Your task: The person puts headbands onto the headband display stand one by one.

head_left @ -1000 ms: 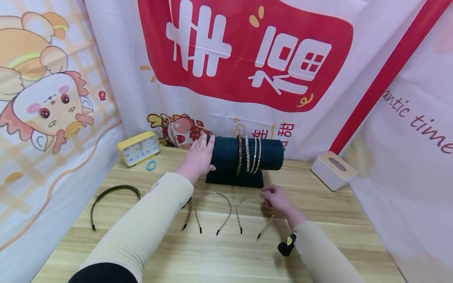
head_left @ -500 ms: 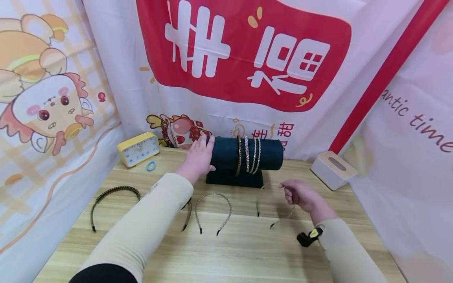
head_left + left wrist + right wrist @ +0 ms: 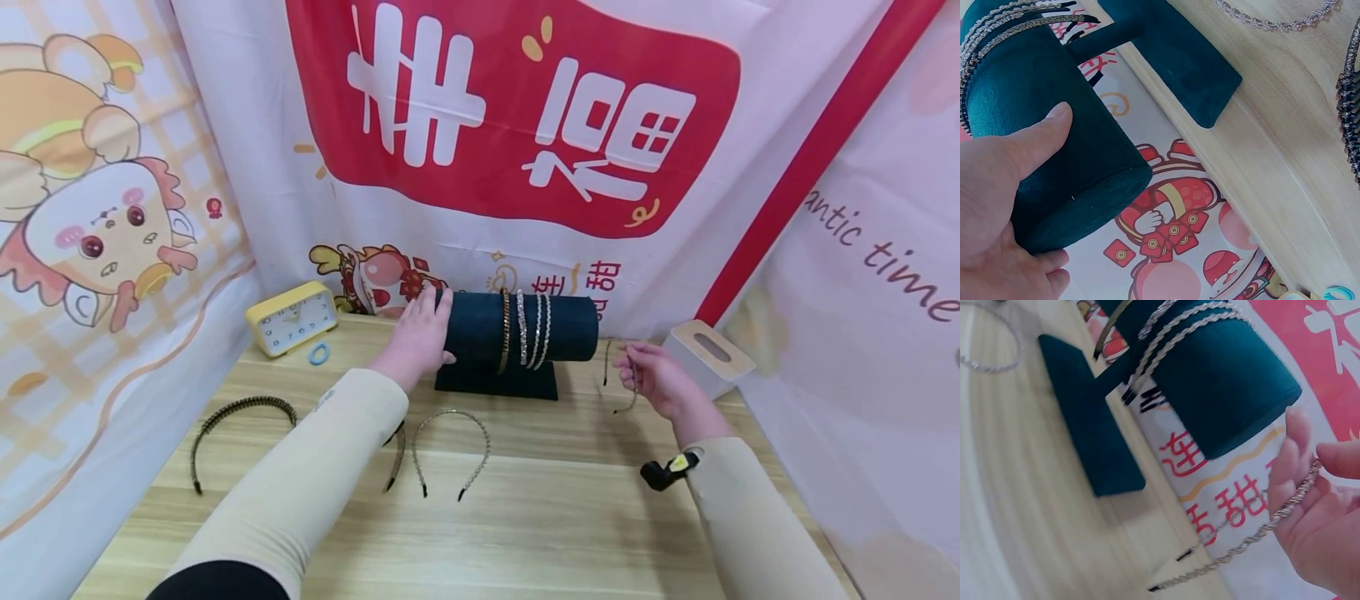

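A dark green velvet headband stand point(image 3: 480, 327) has a horizontal roll on a flat base, with several headbands point(image 3: 522, 329) hung over the roll. My left hand point(image 3: 422, 335) grips the roll's left end; in the left wrist view its thumb point(image 3: 1047, 134) lies along the velvet and the fingers go round the end. Beyond the roll's right end, my right hand point(image 3: 660, 379) pinches a beaded, twisted headband point(image 3: 1254, 537) by its bend. Both black tips of that headband hang down, apart from the stand. The right thumb and fingers meet at the top of the band.
One thin headband point(image 3: 487, 450) lies in the middle of the table point(image 3: 525, 542). A dark one point(image 3: 247, 402) lies left; another point(image 3: 397, 462) is partly behind my left sleeve. A yellow clock point(image 3: 292, 317), blue ring point(image 3: 318, 354) and tissue box point(image 3: 708, 354) stand about the back.
My right hand has lifted the headband off the table and carried it right and back, beside the roll's right end. The left hand stays on the stand.
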### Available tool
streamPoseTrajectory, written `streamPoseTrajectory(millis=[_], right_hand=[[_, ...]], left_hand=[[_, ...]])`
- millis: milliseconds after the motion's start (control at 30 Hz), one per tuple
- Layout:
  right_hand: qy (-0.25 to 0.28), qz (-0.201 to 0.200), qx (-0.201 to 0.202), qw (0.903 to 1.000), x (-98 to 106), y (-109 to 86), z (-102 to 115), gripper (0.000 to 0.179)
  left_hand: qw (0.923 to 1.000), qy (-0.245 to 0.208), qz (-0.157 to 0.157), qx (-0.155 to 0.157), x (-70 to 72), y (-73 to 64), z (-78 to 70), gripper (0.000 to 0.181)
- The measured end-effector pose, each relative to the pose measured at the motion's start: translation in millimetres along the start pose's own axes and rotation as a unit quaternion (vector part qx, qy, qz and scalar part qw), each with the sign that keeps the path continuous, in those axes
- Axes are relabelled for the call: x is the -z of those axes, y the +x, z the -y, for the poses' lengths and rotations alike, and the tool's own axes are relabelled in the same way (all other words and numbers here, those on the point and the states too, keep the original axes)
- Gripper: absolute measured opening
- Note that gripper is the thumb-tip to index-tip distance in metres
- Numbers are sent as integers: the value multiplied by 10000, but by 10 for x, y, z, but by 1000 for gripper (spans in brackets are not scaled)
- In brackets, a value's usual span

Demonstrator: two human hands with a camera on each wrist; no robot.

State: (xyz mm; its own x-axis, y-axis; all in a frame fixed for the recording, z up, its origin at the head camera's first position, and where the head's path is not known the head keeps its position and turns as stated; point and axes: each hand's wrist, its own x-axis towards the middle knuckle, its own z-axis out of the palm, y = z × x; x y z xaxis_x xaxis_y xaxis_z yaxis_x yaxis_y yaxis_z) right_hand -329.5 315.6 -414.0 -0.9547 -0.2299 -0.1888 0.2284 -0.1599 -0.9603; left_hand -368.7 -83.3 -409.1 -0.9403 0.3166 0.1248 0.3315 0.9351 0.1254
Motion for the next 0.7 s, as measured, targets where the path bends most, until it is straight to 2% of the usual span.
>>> streamPoseTrajectory(millis=[200,333,533,700], right_hand=[[598,-398,210,9972,-157,150,224,21],[840,-643,70,9944,-265,217,342,22],[1078,-867,-37,9904,-396,313,389,22],[1162,-1046,0,9877,-517,396,396,33]], left_hand=[[10000,26,15,59,-6,-8,9,111],[10000,35,26,64,-4,-11,1,111],[10000,14,19,95,-3,-7,-15,110],[9999,-36,8,111,-12,-3,-4,110]])
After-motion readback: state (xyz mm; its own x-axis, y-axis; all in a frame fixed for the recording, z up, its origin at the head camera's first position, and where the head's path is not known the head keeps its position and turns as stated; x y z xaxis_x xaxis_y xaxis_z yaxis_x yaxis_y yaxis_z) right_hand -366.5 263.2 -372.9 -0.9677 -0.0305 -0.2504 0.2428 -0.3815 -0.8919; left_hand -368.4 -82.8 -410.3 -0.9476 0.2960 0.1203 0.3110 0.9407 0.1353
